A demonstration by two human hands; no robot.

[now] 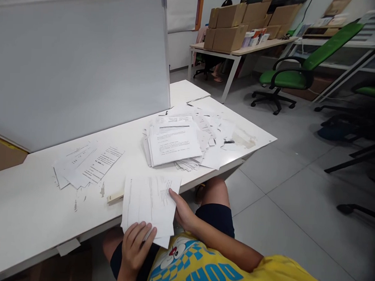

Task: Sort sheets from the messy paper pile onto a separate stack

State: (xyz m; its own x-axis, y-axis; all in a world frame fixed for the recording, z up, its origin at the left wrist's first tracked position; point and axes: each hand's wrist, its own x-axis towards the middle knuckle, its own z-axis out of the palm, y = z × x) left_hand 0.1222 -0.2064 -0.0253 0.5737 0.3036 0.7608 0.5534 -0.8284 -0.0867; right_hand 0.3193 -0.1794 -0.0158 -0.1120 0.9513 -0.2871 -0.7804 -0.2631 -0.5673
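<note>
My left hand [135, 247] and my right hand [183, 211] together hold a small stack of printed paper sheets [149, 203] at the near edge of the white desk [23, 207]. The left hand grips the stack's bottom edge, with its fingers over the top sheet. At the stack's right side, the right hand's thumb lies on the paper. Further along the desk lies a large loose pile of printed sheets [175, 142]. A smaller fanned group of sheets [87, 164] lies to the left.
A white partition panel [78, 63] stands along the desk's far side. Torn paper scraps [234, 136] lie near the desk's right corner. Across the tiled floor are a green office chair [291, 74] and a table with cardboard boxes [231, 29].
</note>
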